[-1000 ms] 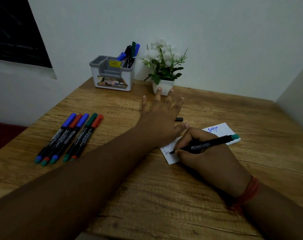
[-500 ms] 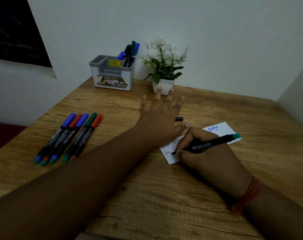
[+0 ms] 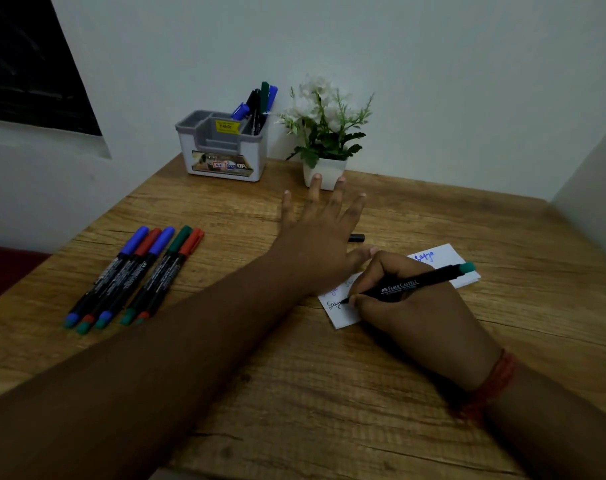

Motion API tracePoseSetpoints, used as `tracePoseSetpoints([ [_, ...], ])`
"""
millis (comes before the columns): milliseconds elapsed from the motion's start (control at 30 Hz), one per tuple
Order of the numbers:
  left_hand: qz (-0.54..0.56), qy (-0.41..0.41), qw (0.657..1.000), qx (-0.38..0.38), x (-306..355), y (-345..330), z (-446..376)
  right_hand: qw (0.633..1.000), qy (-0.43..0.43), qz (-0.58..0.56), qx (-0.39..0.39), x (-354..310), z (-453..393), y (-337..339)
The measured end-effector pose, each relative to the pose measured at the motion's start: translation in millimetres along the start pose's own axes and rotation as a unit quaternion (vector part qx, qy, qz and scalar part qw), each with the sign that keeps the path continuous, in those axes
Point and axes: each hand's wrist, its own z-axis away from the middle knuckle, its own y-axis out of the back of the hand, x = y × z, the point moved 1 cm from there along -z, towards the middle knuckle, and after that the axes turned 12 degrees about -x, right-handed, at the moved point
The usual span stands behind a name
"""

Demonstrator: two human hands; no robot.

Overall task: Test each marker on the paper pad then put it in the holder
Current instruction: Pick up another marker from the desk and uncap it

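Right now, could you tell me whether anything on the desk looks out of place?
Only a loose black cap lying on the desk just past the left hand, away from the marker the right hand writes with.

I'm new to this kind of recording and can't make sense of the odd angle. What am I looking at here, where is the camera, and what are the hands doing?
There is no machine here, only a person's two bare hands. The single camera sits on the person's head and looks forward and down, so both arms reach in from the bottom of the picture.

The right hand grips a black marker with a teal end and has its tip on a small white paper pad, which already bears some handwriting. The left hand lies flat with spread fingers, steadying the pad's edge.

On the wooden table, five capped markers lie side by side to the left. At the back stands a grey and white holder with a few markers already in it, next to a small potted plant. A loose black cap lies just beyond the left hand.
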Motion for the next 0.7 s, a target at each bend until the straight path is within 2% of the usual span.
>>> tracePoseSetpoints([
  [67, 0.006, -0.003, 1.0, -0.004, 0.1, 1.9, 1.1, 1.0, 0.008, -0.013, 0.011, 0.5, -0.2, 1.8],
  [233, -0.009, -0.012, 1.0, -0.007, 0.6, 6.9, 3.9, 0.986, 0.045, -0.048, 0.156, 3.8, -4.5, 21.4],
  [367, 0.034, -0.01, 0.999, 0.0, -2.0, 12.6, 3.5, 0.977, 0.053, -0.03, 0.206, 10.1, -7.2, 36.1],
  [500, 0.06, -0.013, 0.998, -0.01, -14.1, 22.8, 3.6, 0.949, 0.043, -0.142, 0.277, 9.5, -10.2, 50.8],
  [600, 0.057, -0.02, 0.997, -0.049, -23.0, 30.7, 4.1, 0.956, 0.064, -0.128, 0.257, 4.1, -17.8, 61.6],
  [700, 0.05, -0.028, 0.997, -0.05, -25.8, 33.7, 5.1, 0.973, 0.071, -0.083, 0.204, 2.7, -32.4, 74.9],
])
